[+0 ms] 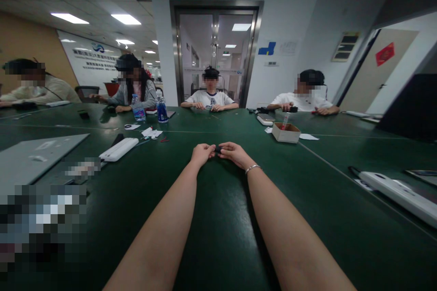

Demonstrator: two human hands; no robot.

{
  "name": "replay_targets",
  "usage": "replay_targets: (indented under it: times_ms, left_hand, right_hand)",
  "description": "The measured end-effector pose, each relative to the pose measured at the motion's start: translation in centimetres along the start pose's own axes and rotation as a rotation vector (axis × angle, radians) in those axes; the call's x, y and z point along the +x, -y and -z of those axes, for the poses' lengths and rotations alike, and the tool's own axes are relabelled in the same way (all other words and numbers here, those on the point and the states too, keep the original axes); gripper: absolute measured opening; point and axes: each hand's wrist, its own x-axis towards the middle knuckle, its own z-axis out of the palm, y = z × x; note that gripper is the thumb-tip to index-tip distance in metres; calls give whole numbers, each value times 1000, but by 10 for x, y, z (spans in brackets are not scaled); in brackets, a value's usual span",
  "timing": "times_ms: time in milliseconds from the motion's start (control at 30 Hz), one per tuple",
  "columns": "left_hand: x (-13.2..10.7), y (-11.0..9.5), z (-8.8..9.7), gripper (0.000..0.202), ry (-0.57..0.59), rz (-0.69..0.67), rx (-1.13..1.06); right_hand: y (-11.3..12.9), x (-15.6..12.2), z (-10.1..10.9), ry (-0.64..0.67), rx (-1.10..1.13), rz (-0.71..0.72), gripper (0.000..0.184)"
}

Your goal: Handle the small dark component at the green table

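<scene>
Nearest to us, a shiny silver metal bangle [253, 169] circles one wrist above the glossy dark-green tabletop [218, 236]. Ahead of it, our left hand [201, 153] and right hand [237, 153] meet, fingertips pinched from either side on a small black object [217, 149]; we cannot tell whether it touches the table. Something so little, we judge, leaves room only for fingertips, and two pinches keep it steady. To the left, a long white plastic block [119, 149], perhaps a power strip, lies aslant, probably to stay out of the arms' way. Farther off, an open pale box [286, 135] holds a leaning red-and-white tube [284, 121]; its walls hide anything lower. Beyond stand a clear bottle with a purple-blue label [139, 111] and a deep-blue bottle [162, 110], both upright, presumably against spills; we cannot tell how full they are.
</scene>
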Motion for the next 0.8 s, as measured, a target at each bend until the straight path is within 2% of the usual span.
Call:
replay_targets:
  times_ms: [400, 800]
  left_hand:
    - [3, 6, -1, 33, 3, -12, 88]
    - [-2, 0, 1, 35, -17, -25, 136]
  right_hand:
    - [2, -1, 1, 14, 26, -11, 21]
    - [-1, 1, 2, 32, 44, -13, 22]
